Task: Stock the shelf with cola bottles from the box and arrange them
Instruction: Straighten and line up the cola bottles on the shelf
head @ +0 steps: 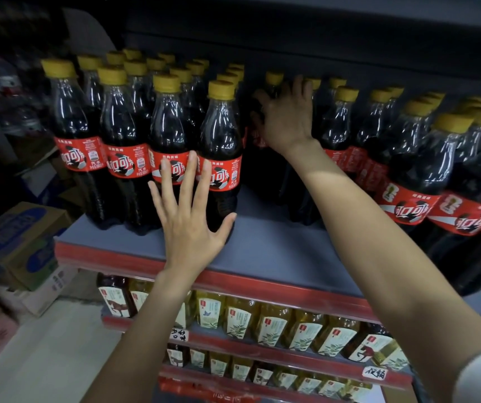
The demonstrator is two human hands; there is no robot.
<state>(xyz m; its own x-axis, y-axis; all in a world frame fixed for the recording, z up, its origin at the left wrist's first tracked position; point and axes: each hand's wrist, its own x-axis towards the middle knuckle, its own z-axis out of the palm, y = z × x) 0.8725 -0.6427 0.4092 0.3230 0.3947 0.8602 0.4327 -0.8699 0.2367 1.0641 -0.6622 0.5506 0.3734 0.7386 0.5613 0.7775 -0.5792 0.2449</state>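
Up on the grey shelf [262, 248], cola bottles [123, 132] with yellow caps and red labels stand in 2 groups, one toward the left end and one toward the right end, with a bare gap of shelf between them at the front edge. Both hands are at the bottles. The left hand [188, 225] is spread flat, fingers straight, pressing against the front-row bottle [222, 146] at the right side of the left group, thumb [227, 225] low on its body. The right hand [287, 117] reaches deep into the gap, fingers curled over a dark bottle [272, 82] near the back; how firmly it grips, I cannot tell. Below, 2 lower shelves [262, 349] carry rows of yellow tea bottles [271, 324]. Cardboard boxes [21, 242] are stacked on the floor beyond the shelf's left end.
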